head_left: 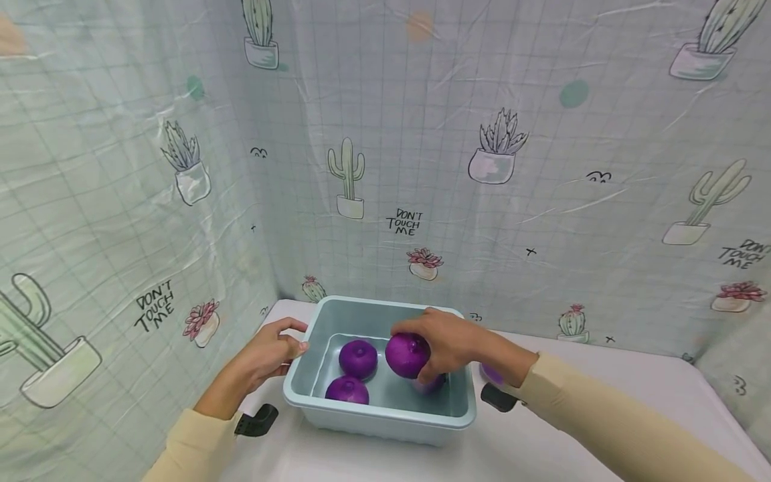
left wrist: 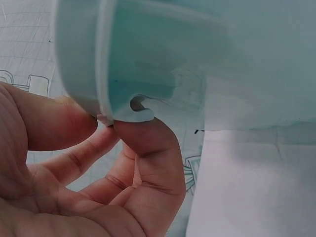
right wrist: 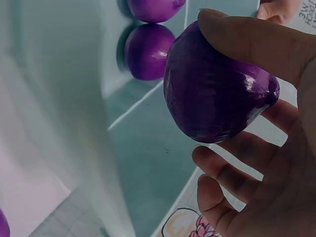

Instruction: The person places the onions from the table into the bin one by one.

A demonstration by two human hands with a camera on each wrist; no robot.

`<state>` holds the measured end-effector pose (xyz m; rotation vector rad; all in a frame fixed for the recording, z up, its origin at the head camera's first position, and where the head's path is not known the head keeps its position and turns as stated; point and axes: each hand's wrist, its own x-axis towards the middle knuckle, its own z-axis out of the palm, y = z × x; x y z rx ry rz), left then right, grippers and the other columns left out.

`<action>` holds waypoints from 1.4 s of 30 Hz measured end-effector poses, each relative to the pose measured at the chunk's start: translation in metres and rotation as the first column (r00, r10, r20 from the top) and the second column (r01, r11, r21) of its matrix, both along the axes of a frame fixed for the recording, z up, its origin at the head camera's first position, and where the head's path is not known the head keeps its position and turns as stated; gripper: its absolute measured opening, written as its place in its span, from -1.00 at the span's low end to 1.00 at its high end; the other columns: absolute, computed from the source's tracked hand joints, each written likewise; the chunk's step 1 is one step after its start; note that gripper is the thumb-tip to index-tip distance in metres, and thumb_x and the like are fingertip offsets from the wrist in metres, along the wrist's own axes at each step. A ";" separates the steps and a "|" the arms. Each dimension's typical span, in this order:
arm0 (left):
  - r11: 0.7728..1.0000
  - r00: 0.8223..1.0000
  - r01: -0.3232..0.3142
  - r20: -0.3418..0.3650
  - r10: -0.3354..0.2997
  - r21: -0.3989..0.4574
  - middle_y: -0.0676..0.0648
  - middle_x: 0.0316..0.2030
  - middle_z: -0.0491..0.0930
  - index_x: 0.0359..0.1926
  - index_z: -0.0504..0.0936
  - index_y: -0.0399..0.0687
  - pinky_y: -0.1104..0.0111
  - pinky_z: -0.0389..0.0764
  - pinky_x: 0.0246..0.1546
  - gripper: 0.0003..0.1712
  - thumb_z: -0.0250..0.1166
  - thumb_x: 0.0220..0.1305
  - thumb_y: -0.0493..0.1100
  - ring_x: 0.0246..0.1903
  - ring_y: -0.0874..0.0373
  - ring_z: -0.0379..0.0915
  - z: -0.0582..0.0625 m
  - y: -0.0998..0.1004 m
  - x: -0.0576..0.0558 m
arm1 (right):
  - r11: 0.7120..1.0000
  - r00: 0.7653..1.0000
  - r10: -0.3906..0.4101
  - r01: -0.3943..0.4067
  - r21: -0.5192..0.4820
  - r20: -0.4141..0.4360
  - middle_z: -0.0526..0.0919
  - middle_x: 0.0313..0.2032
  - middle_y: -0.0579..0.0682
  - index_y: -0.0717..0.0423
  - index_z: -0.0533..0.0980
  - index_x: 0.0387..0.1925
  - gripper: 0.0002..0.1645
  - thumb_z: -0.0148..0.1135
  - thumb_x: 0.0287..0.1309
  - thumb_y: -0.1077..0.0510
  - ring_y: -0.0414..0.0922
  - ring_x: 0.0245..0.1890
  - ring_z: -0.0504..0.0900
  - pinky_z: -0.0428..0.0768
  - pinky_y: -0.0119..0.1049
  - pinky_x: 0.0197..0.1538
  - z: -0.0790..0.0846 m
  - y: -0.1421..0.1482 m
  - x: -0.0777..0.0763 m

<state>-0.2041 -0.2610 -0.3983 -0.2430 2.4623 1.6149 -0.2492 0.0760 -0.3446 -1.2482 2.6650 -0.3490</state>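
Observation:
My right hand (head_left: 448, 340) grips a purple onion (head_left: 405, 356) over the inside of a pale blue plastic bin (head_left: 379, 423). In the right wrist view, thumb and fingers lie around the onion (right wrist: 217, 94), its pointed tip toward the palm. Two more onions, one at the middle left (head_left: 358, 365) and one near the front wall (head_left: 347, 390), rest in the bin. Another onion (head_left: 430, 386), partly hidden, sits below my right hand. My left hand (head_left: 268, 355) pinches the bin's left rim; the left wrist view shows thumb and index finger on the rim (left wrist: 79, 59).
Outside the bin, to its right, a purple onion (head_left: 492, 373) lies on the white table (head_left: 584, 402), partly behind my right wrist. A cactus-print cloth (head_left: 385, 100) hangs behind and at the left. Dark wrist devices (head_left: 257, 422) show at both wrists.

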 end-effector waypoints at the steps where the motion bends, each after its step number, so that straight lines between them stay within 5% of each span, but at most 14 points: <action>1: 1.000 1.000 -0.001 0.001 0.001 0.001 -0.31 0.09 0.66 0.32 0.45 -0.18 0.11 0.75 -0.17 -0.51 0.21 0.41 -0.25 -0.19 -0.01 0.65 0.000 0.000 0.000 | 1.000 1.000 -0.010 0.010 0.014 0.011 0.71 0.04 -0.11 -0.18 0.52 0.32 -0.01 0.73 -0.26 0.00 -0.10 0.02 0.50 0.59 -0.14 0.03 -0.001 -0.003 -0.002; 24: 0.998 1.000 0.014 0.018 -0.015 0.067 -0.25 -0.05 0.69 0.29 0.46 -0.19 0.23 0.67 -0.26 -0.53 0.19 0.39 -0.28 -0.25 0.04 0.62 -0.001 0.000 -0.001 | 0.930 0.986 -0.161 0.134 0.343 0.050 0.65 -0.11 -0.14 -0.41 0.48 0.19 -0.15 0.72 -0.17 -0.01 -0.18 -0.14 0.56 0.63 -0.16 -0.06 -0.035 -0.053 -0.024; 33: 0.999 1.000 0.012 0.010 -0.012 0.051 -0.24 -0.05 0.69 0.30 0.46 -0.20 0.22 0.68 -0.27 -0.53 0.19 0.39 -0.28 -0.24 0.04 0.62 -0.001 -0.001 -0.001 | 0.911 0.975 -0.207 0.164 0.379 0.077 0.69 -0.01 -0.09 -0.28 0.44 0.33 -0.06 0.70 -0.12 -0.03 -0.14 0.02 0.63 0.62 -0.09 0.19 -0.047 -0.056 -0.023; 42: 0.998 1.000 0.017 0.011 -0.018 0.054 -0.28 0.00 0.68 0.31 0.44 -0.21 0.20 0.69 -0.24 -0.52 0.19 0.39 -0.28 -0.21 0.02 0.63 0.000 -0.003 -0.001 | 0.909 0.970 -0.232 0.186 0.373 0.080 0.71 0.03 -0.05 -0.28 0.41 0.35 -0.03 0.69 -0.11 -0.04 -0.09 0.06 0.65 0.62 -0.04 0.21 -0.050 -0.060 -0.027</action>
